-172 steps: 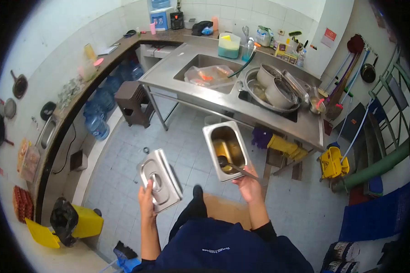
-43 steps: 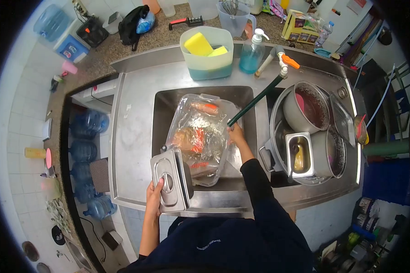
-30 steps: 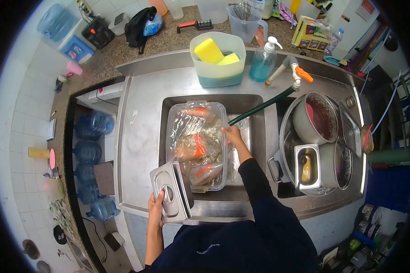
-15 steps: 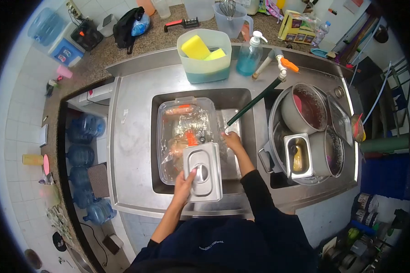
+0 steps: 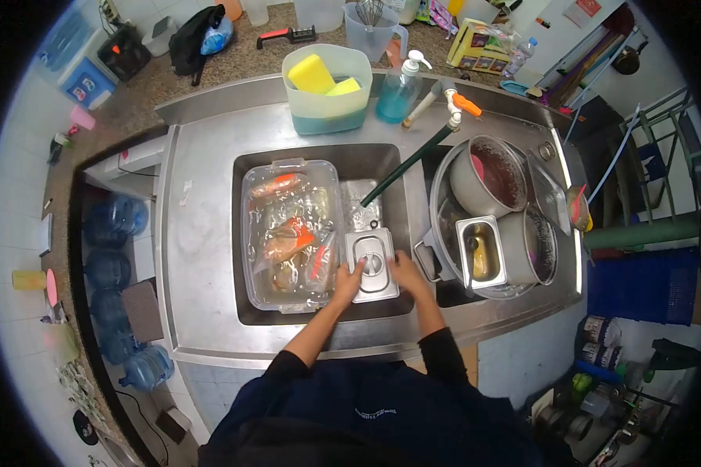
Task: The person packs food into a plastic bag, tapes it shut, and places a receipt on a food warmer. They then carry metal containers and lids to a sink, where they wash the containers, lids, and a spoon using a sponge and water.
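A small rectangular steel food pan with a knobbed lid [image 5: 373, 263] is held level in the right part of the sink basin [image 5: 401, 202]. My left hand [image 5: 348, 283] grips its left side, with the thumb on top of the lid. At its right edge, my right hand [image 5: 406, 274] closes on the rim, its fingers partly hidden and a little blurred. To the left, a clear plastic tub [image 5: 251, 272] holds water and several wrapped packages with orange ends. The green hose [image 5: 409, 165] on the tap ends just above the pan, over another metal piece [image 5: 360, 192].
A large metal basin [image 5: 438, 187] with two pots and a small steel pan [image 5: 484, 251] stands right of the sink. Behind are a soapy-water container with yellow sponges [image 5: 327, 109], a blue soap bottle [image 5: 398, 97] and the orange-handled tap [image 5: 465, 104].
My right hand has left the hose end and come to the pan's right side. The lidded pan has moved right, off the tub, and straightened. The camera view has shifted slightly.
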